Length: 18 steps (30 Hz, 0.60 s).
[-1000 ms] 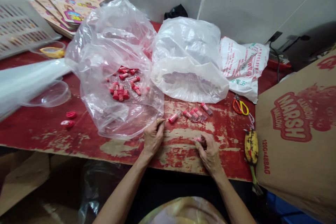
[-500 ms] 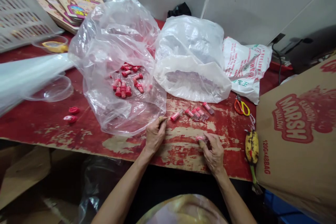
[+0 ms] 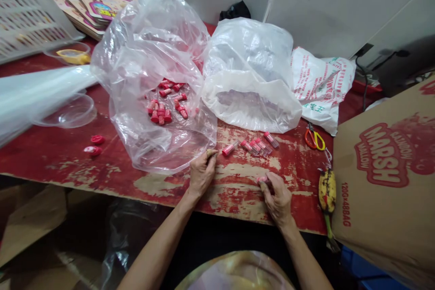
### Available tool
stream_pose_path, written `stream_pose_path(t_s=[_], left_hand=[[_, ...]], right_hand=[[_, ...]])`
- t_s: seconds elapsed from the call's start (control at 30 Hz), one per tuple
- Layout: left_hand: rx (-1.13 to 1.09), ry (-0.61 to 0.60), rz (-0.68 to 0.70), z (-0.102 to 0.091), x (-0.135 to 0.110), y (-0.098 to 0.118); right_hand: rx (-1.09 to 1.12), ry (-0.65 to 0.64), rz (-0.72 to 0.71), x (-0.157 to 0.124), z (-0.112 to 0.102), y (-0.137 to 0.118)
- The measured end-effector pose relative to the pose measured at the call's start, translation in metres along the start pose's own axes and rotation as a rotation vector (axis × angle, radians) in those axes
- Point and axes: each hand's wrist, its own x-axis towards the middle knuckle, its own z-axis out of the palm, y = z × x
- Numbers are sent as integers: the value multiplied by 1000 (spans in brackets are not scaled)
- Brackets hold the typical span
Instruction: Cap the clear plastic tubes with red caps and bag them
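Observation:
My right hand (image 3: 277, 195) is closed on a small red-capped tube (image 3: 261, 179), whose pinkish end shows past the fingertips just above the table. My left hand (image 3: 202, 174) rests at the lower edge of a clear plastic bag (image 3: 159, 145), thumb and index finger pressed together; whatever they may pinch is hidden. Between and beyond the hands, a loose red-capped tube (image 3: 230, 148) lies apart from a slanted row of similar clear tubes (image 3: 261, 146). Several more red-capped tubes (image 3: 161, 113) with pinkish contents are piled at the mouth of the clear bag.
A white bag (image 3: 251, 113) stands behind the tubes, beside a printed sack (image 3: 316, 86). Scissors (image 3: 314, 139), a banana (image 3: 327, 190) and a large carton (image 3: 384, 163) are on the right. Two red pieces (image 3: 92, 150), a clear round lid (image 3: 68, 113) and a white basket (image 3: 30, 18) lie left.
Both hands keep nearly the same pose and place. The whole view has shifted slightly; no object has clearly moved on the table.

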Motion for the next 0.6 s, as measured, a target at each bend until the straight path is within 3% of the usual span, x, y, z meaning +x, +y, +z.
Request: stream_pose_path(t_s=[0.2,0.3,0.43,0.6], left_hand=[[-10,-5,-3,-1,0,2],[0,-7,-22,-1,1,2],[18,-12,-19,-1,1,2],[30,1,-10,0,1,1]], right_hand=[[144,41,40,11,-12,-11],[173,-47,-25,15,-10,-10],[189,8,-8,17,-6,-9],[196,-35,-21,15,-6,-10]])
